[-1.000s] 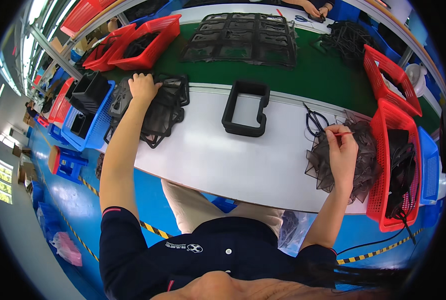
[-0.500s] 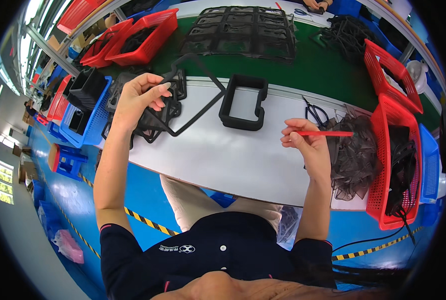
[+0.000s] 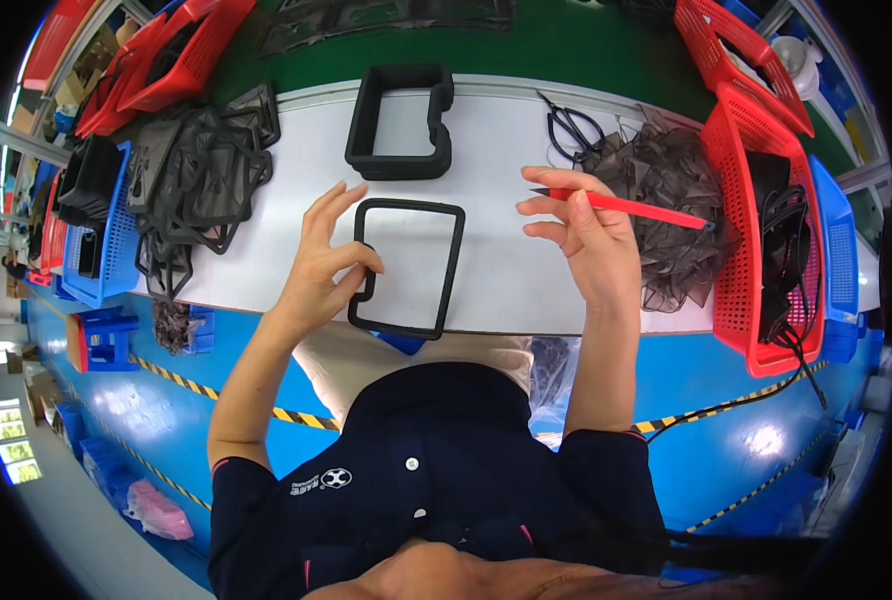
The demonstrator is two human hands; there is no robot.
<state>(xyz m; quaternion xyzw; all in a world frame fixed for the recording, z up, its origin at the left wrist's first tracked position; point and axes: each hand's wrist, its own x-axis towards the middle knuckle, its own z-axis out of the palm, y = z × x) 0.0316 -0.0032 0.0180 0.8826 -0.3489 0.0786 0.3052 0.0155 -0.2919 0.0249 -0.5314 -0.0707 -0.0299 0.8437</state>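
The left hand (image 3: 331, 265) has thumb and forefinger closed on the left side of a thin black frame (image 3: 454, 258), its other fingers spread. The frame lies to the right of this hand, over the near part of the white bench (image 3: 521, 295); whether it touches the top cannot be told. The right hand (image 3: 594, 245), well apart from the frame, has its fingers clamped on a red pen (image 3: 646, 207), tip toward the left.

At the right of the bench sits a heap of dark mesh (image 3: 678, 225), with a red basket (image 3: 731, 255) just beside it. At the left is a pile of black frames (image 3: 201, 175), next to a blue basket (image 3: 116, 265). Farther back, a thick black block (image 3: 363, 125) stands beyond the thin frame, and black snips (image 3: 576, 130) lie to its right.

Beyond the bench stretches a green surface (image 3: 566, 50). Blue floor (image 3: 186, 400) with striped tape runs off left toward a window (image 3: 13, 440).
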